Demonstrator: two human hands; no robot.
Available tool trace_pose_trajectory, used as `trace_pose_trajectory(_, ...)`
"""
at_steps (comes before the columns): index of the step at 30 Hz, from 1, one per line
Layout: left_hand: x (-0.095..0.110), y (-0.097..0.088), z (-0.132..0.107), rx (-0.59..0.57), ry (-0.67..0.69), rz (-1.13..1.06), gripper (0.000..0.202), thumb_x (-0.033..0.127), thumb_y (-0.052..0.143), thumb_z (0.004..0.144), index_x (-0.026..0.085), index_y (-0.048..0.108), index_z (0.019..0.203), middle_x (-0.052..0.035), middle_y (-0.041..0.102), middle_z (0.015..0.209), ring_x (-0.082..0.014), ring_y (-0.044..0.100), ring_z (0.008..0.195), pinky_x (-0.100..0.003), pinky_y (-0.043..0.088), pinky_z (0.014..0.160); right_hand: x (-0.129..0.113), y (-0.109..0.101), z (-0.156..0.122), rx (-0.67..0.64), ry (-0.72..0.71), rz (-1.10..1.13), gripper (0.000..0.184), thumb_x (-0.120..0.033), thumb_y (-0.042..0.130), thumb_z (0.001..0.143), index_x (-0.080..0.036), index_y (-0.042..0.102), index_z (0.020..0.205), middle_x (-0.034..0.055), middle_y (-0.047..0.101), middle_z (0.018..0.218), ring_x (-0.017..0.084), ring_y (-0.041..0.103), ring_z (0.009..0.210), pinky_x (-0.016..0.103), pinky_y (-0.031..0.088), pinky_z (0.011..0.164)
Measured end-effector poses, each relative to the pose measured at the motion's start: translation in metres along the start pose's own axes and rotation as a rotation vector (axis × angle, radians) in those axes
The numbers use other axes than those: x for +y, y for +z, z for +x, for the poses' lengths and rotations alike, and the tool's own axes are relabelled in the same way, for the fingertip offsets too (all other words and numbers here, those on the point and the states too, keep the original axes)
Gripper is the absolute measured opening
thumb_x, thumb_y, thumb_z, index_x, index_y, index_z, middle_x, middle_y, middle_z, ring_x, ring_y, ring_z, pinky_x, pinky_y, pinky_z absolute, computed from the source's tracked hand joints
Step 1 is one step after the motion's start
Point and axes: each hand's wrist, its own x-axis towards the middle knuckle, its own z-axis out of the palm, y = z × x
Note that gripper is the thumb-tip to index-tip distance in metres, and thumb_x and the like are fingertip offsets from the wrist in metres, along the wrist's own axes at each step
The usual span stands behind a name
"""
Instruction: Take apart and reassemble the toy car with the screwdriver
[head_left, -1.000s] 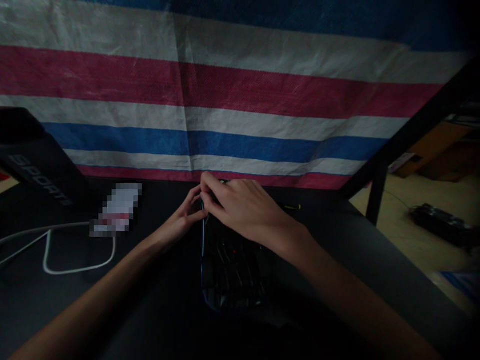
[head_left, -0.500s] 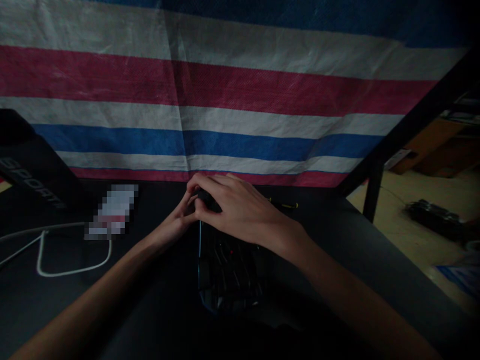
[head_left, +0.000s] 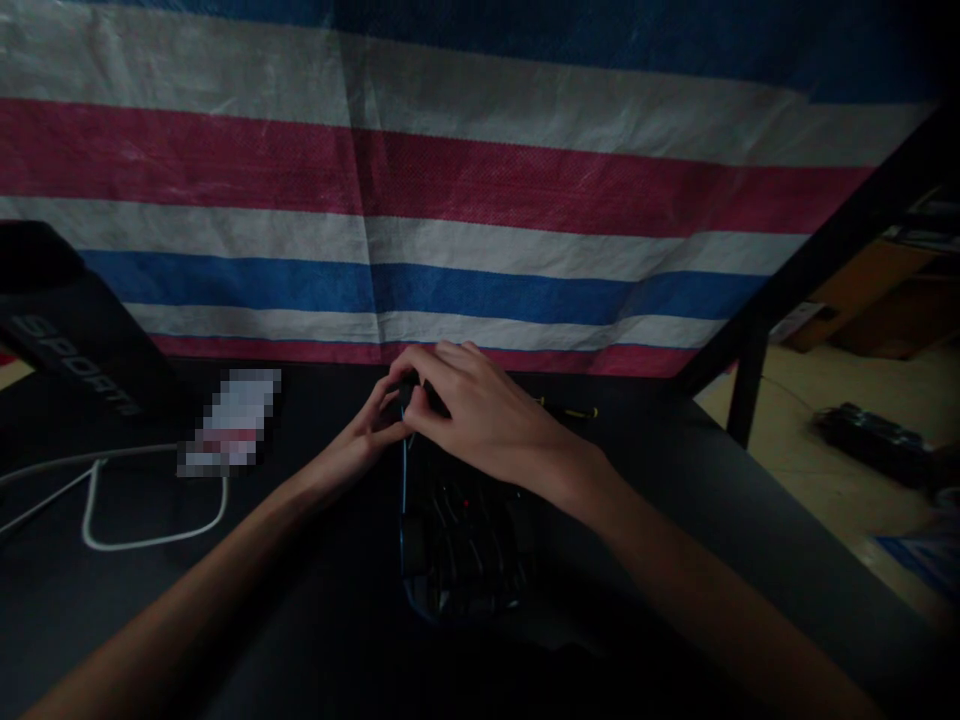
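Observation:
A dark toy car [head_left: 469, 545] with a thin blue edge along its left side and a small red spot lies on the table in front of me. At its far end, my left hand [head_left: 367, 430] reaches in from the left, with its fingers closed around a black part that looks like a wheel. From the right, my right hand [head_left: 480, 410] arches over the same end, thumb and forefinger pinching at that part. My fingers and the dim light hide most of the far end.
Behind the right hand lies a black and yellow tool [head_left: 574, 411]. A pixelated phone-like item [head_left: 234, 420] with a white cable [head_left: 150, 545] is at left, beside a dark bottle-shaped object marked SPORT [head_left: 75, 340]. A striped sheet [head_left: 480, 180] hangs behind the table.
The view has shifted slightly. Both hands stay at the car's far end, with the fingers moving a little around the black part.

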Motion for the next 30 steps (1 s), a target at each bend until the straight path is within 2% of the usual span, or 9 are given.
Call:
trace_pose_trajectory(4, 0.0014, 0.0004, -0.0005, -0.012, 0.003, -0.008, 0.076, 0.027, 0.074, 0.087, 0.035, 0.042, 0.155, -0.0064, 0.053, 0.159, -0.0362, 0.036, 0.153, -0.053, 0.028, 0.126, -0.0015, 0.0044, -0.0010, -0.014, 0.069, -0.060, 0.024, -0.032, 0.042, 0.107, -0.019, 0.060, 0.117, 0.0043, 0.073, 0.098, 0.019, 0.065, 0.090, 0.035, 0.043, 0.091)
trace_pose_trajectory(8, 0.0050, 0.0013, -0.0030, 0.006, -0.018, 0.017, 0.079, 0.031, 0.075, 0.086, 0.034, 0.039, 0.156, -0.0072, 0.049, 0.161, -0.0361, 0.038, 0.152, -0.055, 0.025, 0.127, -0.0022, 0.0079, 0.0010, 0.029, 0.006, -0.066, 0.022, -0.020, 0.044, 0.102, -0.016, 0.056, 0.120, 0.0078, 0.071, 0.108, 0.020, 0.063, 0.101, 0.036, 0.041, 0.099)
trace_pose_trajectory(12, 0.0063, 0.0007, -0.0037, 0.008, 0.003, 0.061, 0.078, 0.031, 0.075, 0.087, 0.035, 0.040, 0.156, -0.0065, 0.044, 0.165, -0.0364, 0.031, 0.156, -0.055, 0.024, 0.127, -0.0015, 0.0054, 0.0003, -0.007, 0.068, -0.078, 0.018, -0.029, 0.046, 0.104, -0.020, 0.059, 0.112, 0.0053, 0.071, 0.097, 0.020, 0.061, 0.088, 0.036, 0.045, 0.090)
trace_pose_trajectory(15, 0.0074, 0.0017, -0.0037, -0.008, 0.017, 0.053, 0.076, 0.029, 0.076, 0.085, 0.035, 0.043, 0.154, -0.0056, 0.044, 0.166, -0.0358, 0.031, 0.156, -0.053, 0.025, 0.127, -0.0023, 0.0026, -0.0013, -0.017, 0.042, 0.006, 0.016, -0.024, 0.050, 0.101, -0.020, 0.059, 0.113, 0.0053, 0.071, 0.107, 0.019, 0.061, 0.095, 0.034, 0.044, 0.093)
trace_pose_trajectory(18, 0.0084, 0.0035, -0.0038, -0.010, 0.011, 0.012, 0.076, 0.029, 0.073, 0.089, 0.034, 0.039, 0.157, -0.0067, 0.043, 0.166, -0.0345, 0.034, 0.154, -0.052, 0.027, 0.126, -0.0038, 0.0015, -0.0015, -0.026, 0.104, -0.007, 0.018, -0.032, 0.050, 0.104, -0.021, 0.063, 0.105, 0.0038, 0.071, 0.095, 0.018, 0.061, 0.085, 0.034, 0.045, 0.085)
trace_pose_trajectory(22, 0.0081, 0.0040, -0.0034, -0.024, 0.021, -0.006, 0.078, 0.029, 0.075, 0.089, 0.034, 0.037, 0.158, -0.0079, 0.045, 0.164, -0.0341, 0.038, 0.152, -0.052, 0.025, 0.126, -0.0039, 0.0020, -0.0010, -0.016, 0.060, -0.011, 0.014, -0.025, 0.054, 0.099, -0.020, 0.064, 0.106, 0.0049, 0.072, 0.100, 0.019, 0.063, 0.092, 0.034, 0.044, 0.089)
trace_pose_trajectory(26, 0.0076, 0.0039, -0.0031, -0.018, -0.004, -0.007, 0.077, 0.031, 0.074, 0.090, 0.035, 0.037, 0.158, -0.0085, 0.047, 0.161, -0.0346, 0.042, 0.149, -0.054, 0.026, 0.125, -0.0030, 0.0022, -0.0019, -0.006, 0.199, -0.084, 0.017, -0.032, 0.053, 0.101, -0.020, 0.065, 0.102, 0.0038, 0.072, 0.088, 0.020, 0.063, 0.079, 0.035, 0.045, 0.080)
trace_pose_trajectory(29, 0.0073, 0.0043, -0.0032, -0.015, 0.022, 0.002, 0.074, 0.031, 0.074, 0.090, 0.035, 0.040, 0.156, -0.0074, 0.045, 0.163, -0.0349, 0.036, 0.153, -0.053, 0.025, 0.126, -0.0044, 0.0012, -0.0026, -0.011, 0.091, -0.005, 0.015, -0.022, 0.054, 0.097, -0.021, 0.061, 0.110, 0.0045, 0.072, 0.106, 0.021, 0.065, 0.098, 0.036, 0.045, 0.092)
trace_pose_trajectory(30, 0.0072, 0.0044, -0.0032, -0.015, 0.033, 0.009, 0.074, 0.031, 0.075, 0.089, 0.035, 0.041, 0.155, -0.0072, 0.045, 0.163, -0.0352, 0.034, 0.154, -0.052, 0.025, 0.126, -0.0053, 0.0007, -0.0027, -0.009, 0.081, -0.006, 0.016, -0.023, 0.055, 0.096, -0.022, 0.061, 0.110, 0.0044, 0.072, 0.107, 0.021, 0.065, 0.099, 0.037, 0.045, 0.095)
